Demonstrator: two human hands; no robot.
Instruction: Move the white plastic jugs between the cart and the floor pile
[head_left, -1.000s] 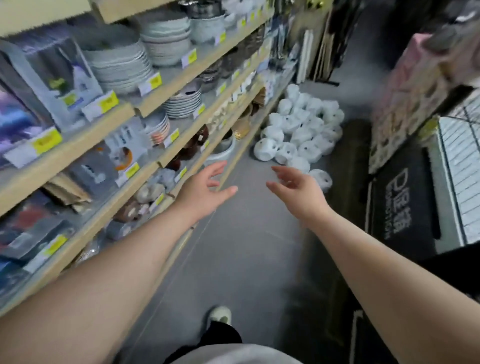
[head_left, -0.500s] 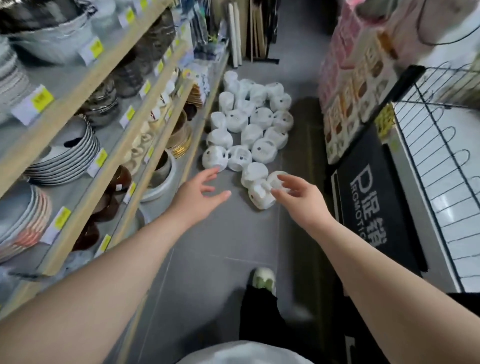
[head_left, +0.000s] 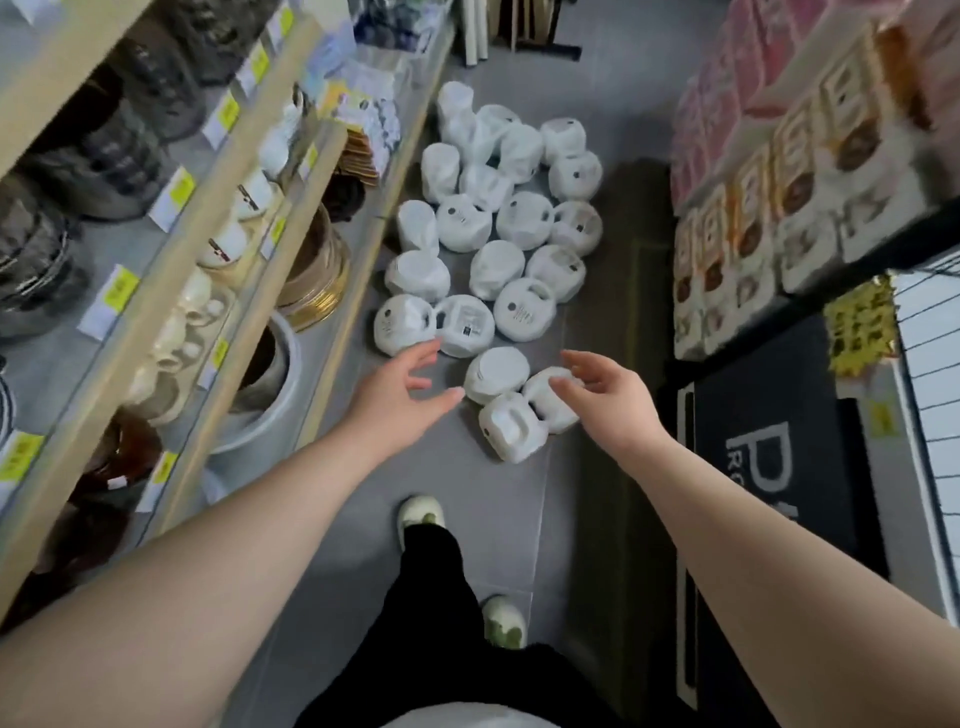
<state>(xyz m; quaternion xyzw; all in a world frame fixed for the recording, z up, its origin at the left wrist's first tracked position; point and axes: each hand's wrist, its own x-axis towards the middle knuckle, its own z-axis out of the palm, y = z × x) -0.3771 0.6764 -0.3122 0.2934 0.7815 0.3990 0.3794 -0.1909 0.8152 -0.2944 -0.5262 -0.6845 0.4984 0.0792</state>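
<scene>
Shelf (head_left: 332, 291) at left, carrying bowls and cups. Left hand (head_left: 400, 397), fingers loosely spread and holding nothing, hovers above the floor (head_left: 467, 519), just left of the nearest white wrapped mugs (head_left: 511, 402). These three mugs lie on the floor between the two hands, ahead of the shoes. Right hand (head_left: 608, 395), also released and empty, has fingertips over the rightmost mug and looks the nearer.
</scene>
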